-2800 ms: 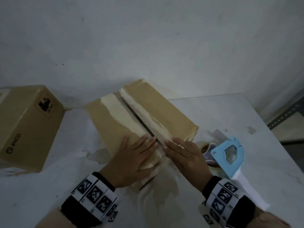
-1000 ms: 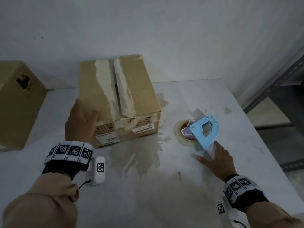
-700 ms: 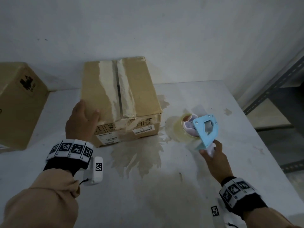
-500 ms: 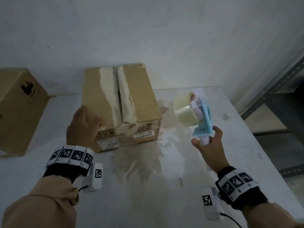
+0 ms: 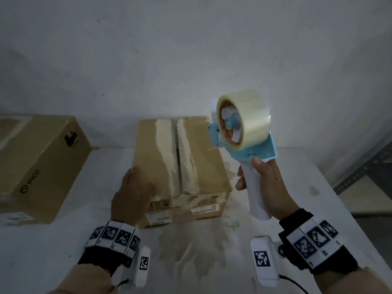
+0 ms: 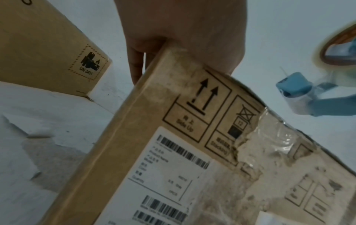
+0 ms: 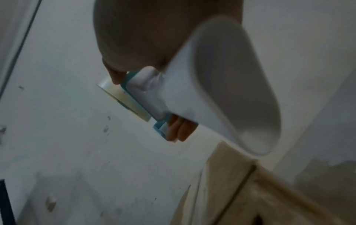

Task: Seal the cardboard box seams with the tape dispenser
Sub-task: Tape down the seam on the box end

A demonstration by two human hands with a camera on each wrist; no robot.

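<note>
Cardboard box [image 5: 180,166] on the white table [image 5: 297,198], braced and waiting for tape along its open centre seam [image 5: 177,153].

Nearest us, our right hand [image 5: 269,187] has its fingers clenched round the white handle of the tape dispenser [image 5: 244,128], which is raised clear of the table with its clear roll just above and right of the box top. Our left hand [image 5: 132,198] curls its fingers over the box's near-left corner, thumb on top, steadying it. We judge the sealing has not yet begun: next the dispenser's front edge must come down beyond our fingertips onto an end of the seam, then run straight along it. Beyond the knuckles the box top lies free along the seam; the wall [image 5: 191,60] stands close behind the far edge, a second box [image 5: 38,162] sits well to the left, and bare table lies right of the dispenser.
</note>
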